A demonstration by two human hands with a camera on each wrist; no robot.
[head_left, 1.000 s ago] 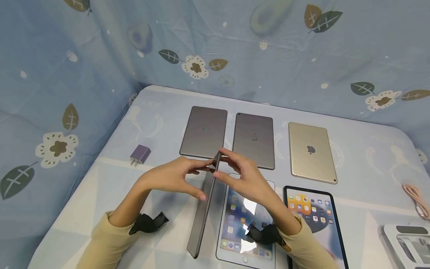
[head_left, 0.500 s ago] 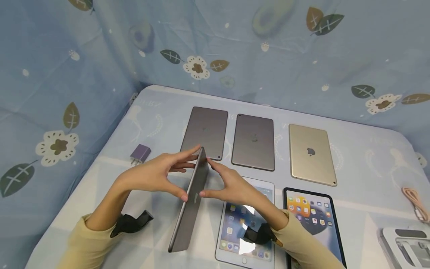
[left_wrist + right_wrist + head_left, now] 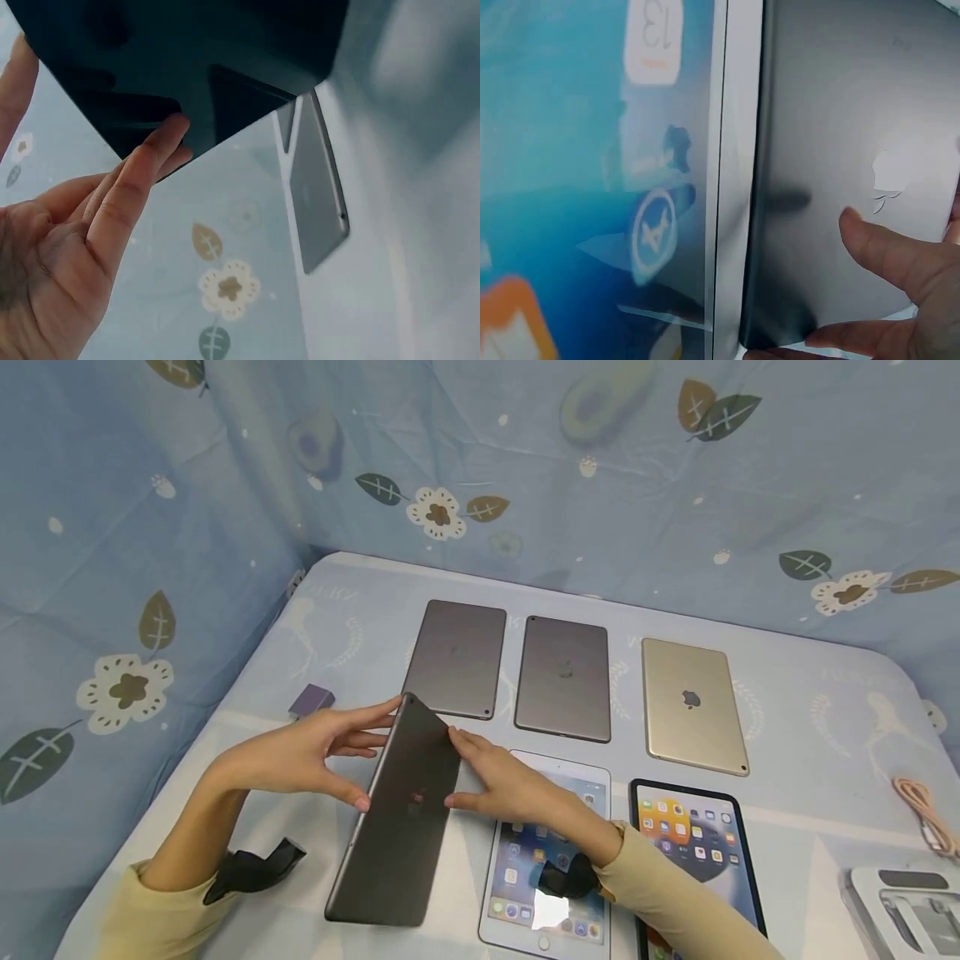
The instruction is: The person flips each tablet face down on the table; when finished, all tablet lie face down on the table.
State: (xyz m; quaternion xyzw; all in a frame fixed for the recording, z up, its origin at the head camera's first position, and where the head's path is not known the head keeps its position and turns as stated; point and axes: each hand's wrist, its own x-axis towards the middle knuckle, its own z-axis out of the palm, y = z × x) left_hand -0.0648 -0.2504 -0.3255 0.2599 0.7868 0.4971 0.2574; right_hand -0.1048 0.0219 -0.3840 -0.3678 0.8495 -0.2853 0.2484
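Note:
A dark grey tablet (image 3: 401, 852) stands tilted between both hands, its logo-marked back turned up and to the right. My left hand (image 3: 273, 760) holds its left side, thumb at the long edge. In the left wrist view, that hand's fingers (image 3: 124, 199) lie against the black screen (image 3: 240, 45) near a corner. My right hand (image 3: 517, 789) holds the opposite side, fingers at the upper right corner. Seen from the right wrist, the thumb (image 3: 885, 251) is over the grey back (image 3: 840, 97) beside the logo, while the other fingers (image 3: 862, 337) are at the edge.
Two grey tablets (image 3: 457, 652) (image 3: 564, 681) and a gold one (image 3: 693, 706) lie face down at the back. A white-framed tablet (image 3: 543, 943) and a black-framed one (image 3: 686, 835) lie screen up. A purple charger (image 3: 311, 700), pinkish cable (image 3: 922, 806) and white device (image 3: 911, 902) lie at the sides.
The tablet has moved left and tipped from nearly edge-on, so its back now shows broadly. Both hands have shifted left with it; the left hand now partly covers the charger.

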